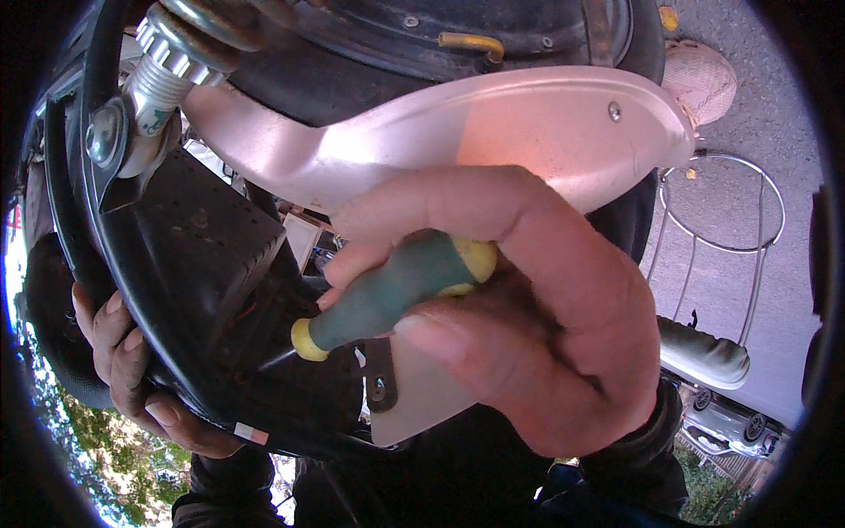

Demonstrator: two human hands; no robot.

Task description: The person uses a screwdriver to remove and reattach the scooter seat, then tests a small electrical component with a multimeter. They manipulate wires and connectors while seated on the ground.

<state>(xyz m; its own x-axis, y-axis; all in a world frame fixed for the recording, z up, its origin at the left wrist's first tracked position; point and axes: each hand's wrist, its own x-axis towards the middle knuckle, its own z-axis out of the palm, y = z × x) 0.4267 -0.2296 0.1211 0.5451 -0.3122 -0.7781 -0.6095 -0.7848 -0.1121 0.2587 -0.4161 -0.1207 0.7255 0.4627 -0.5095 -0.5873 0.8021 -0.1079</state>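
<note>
The screwdriver (pixel 387 290) lies right of the frame tube (pixel 129 299), left of an apparent stool (pixel 704 355).

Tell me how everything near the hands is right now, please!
Screwdriver: held, shaft pointing to the picture's lower left.
Right hand: fingers curled round the handle.
Left hand: fingers curled over the black frame.
Silver cover: partly hidden by the right hand.
Screw: set in the cover.
Yellow tube: bent.

screwdriver (pixel 387 289) | green grip, yellow ends | held tilted, thin metal shaft angled down-left, tip lost in shadow | black frame tube (pixel 121 277) | curved, left of screwdriver
</note>
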